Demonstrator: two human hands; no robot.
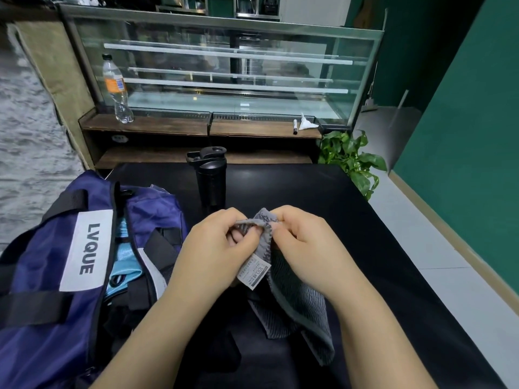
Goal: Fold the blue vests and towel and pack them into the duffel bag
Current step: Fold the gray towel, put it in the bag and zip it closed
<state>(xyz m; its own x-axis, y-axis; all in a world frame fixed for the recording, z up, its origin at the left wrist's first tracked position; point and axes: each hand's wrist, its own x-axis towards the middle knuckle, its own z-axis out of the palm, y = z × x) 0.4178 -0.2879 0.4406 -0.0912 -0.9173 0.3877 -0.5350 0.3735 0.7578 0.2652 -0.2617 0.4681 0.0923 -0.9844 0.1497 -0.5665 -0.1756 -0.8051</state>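
Duffel bag (56,276) of navy nylon, slack and creased, with black webbing straps and a white "LVQUE" panel, lies at the tabletop's left edge; its zip gapes, and light-blue vest fabric (125,265) shows folded inside. Tabletop (351,220) is smooth, matte black. Shaker bottle (211,178), a black plastic cylinder with a flip lid, stands upright near the far edge, just behind the hands. Towel (295,293), grey with a fine ribbed weave and a darker hem, is lifted over the tabletop's middle; its lower folds sag to the surface, and a printed white care label (254,272) hangs from its edge. Left hand (213,248) and right hand (303,248), knuckles up and close together, each pinch the towel's top corner between thumb and fingertips. Beyond the table, a wooden ledge fronts a glass display case (224,66); a clear plastic bottle (116,88) stands on the ledge at left, a leafy plant (351,155) sits by the green wall at right.
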